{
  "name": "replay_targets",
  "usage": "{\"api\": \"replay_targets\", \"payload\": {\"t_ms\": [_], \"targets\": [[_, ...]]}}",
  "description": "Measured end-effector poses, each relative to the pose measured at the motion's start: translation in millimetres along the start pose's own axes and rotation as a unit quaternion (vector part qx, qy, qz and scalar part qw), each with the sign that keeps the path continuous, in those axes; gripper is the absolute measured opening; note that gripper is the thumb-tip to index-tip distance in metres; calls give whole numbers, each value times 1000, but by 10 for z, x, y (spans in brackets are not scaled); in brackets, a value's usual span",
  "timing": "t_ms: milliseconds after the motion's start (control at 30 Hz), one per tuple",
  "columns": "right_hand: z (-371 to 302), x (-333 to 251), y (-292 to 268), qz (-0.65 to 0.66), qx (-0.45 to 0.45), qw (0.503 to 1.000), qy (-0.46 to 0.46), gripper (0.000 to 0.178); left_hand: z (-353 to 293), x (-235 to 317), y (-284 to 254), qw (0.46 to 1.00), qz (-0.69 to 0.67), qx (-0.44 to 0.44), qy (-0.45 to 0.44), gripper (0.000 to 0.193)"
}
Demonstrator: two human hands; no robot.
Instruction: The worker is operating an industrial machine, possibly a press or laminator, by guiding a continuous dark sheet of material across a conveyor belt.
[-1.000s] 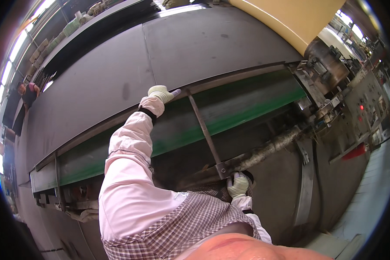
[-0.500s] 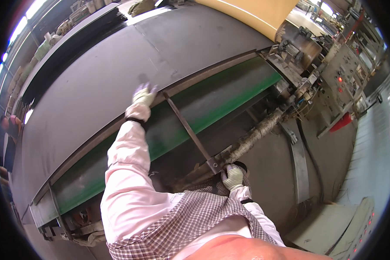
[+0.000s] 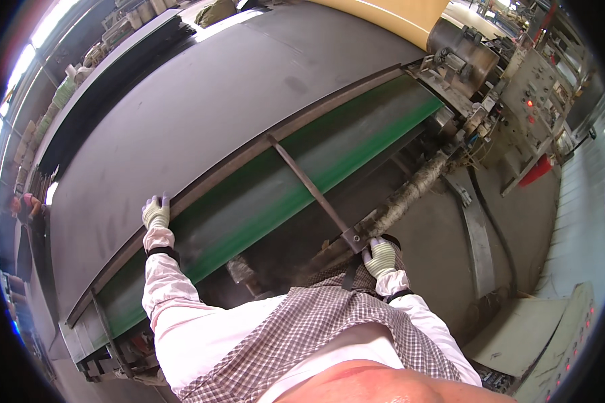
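Note:
A wide dark grey sheet [image 3: 202, 127] lies over the machine bed in front of me. My left hand [image 3: 156, 213], in a pale striped glove, rests at the sheet's near edge with its fingers stretched out and holding nothing. Under that edge runs a brown metal rail [image 3: 238, 154], and below it a green and black belt [image 3: 329, 161]. A metal bar [image 3: 309, 185] slants from the rail toward me. At the bar's near end, beside the wrapped roller [image 3: 410, 195], my gloved right hand [image 3: 382, 258] is closed against the bracket; its fingertips are partly hidden.
A large yellow-tan roll [image 3: 390, 17] stands at the far right, near a metal drum [image 3: 474, 57]. A control panel [image 3: 531, 101] with red lights is on the right. Another person [image 3: 28, 207] stands at the far left. A pale cabinet [image 3: 524, 336] is at lower right.
My left hand has moved left and nearer, from over the sheet to its near edge. My right hand keeps its place at the bar's end. The view has shifted slightly.

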State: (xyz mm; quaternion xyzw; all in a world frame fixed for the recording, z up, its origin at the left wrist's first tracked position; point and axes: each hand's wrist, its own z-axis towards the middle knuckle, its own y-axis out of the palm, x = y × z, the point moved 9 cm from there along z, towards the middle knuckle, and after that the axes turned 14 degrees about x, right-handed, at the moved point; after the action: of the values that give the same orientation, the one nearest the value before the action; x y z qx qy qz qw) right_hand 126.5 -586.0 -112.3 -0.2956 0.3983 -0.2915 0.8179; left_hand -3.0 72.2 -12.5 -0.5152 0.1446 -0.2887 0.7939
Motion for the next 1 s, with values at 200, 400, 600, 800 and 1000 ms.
{"api": "replay_targets", "payload": {"t_ms": [200,400,600,800,1000], "targets": [[-32,48,18,-21,27,999,-27,21,7,1012,-74,995,-33,-14,98,56],[4,33,9,11,14,1000,-16,23,116,2054,-159,987,-26,-56,149,67],[31,6,-22,38,11,999,-21,17,46,3006,-99,975,6,-128,183,80],[-4,44,30,54,3,998,-20,17,23,3923,-44,961,-8,-158,226,82],[-14,74,23,55,-5,998,-12,17,-71,4783,-77,945,-25,-208,252,84]]}}
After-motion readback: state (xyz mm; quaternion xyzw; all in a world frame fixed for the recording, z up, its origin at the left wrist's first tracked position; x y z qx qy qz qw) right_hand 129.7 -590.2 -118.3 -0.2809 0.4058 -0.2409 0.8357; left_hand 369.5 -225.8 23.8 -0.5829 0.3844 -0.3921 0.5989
